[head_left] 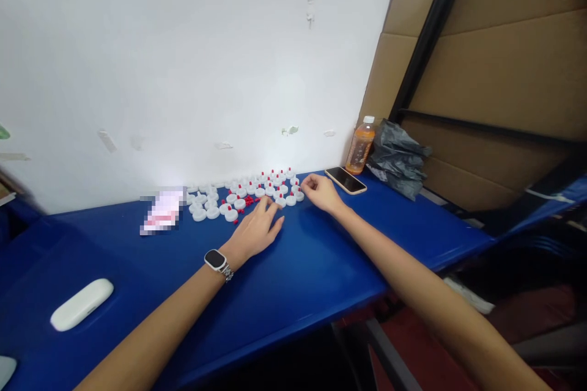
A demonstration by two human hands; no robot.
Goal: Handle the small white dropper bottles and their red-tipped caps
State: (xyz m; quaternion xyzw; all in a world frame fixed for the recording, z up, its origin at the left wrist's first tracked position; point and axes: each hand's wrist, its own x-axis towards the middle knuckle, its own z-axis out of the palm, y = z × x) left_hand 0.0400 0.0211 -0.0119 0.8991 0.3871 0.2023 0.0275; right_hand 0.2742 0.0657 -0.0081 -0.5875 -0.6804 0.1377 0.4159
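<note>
Many white round caps (213, 212) lie in a cluster on the blue table by the wall, and those on the right side carry small red tips (250, 184). Loose red pieces (248, 200) are scattered among them. My left hand (257, 226), with a watch on its wrist, reaches over the front of the cluster, fingers stretched and thumb apart. Its fingertips are beside a red-tipped cap (280, 201). At the cluster's right end, my right hand (322, 192) has its fingers curled together beside another cap (299, 195). Whatever is between those fingers is hidden.
A phone (345, 181), an orange drink bottle (361, 145) and a black plastic bag (398, 159) are at the right. A blurred pink-white packet (162, 211) lies left of the caps. A white case (82, 304) rests on the blue table (293, 281) at left.
</note>
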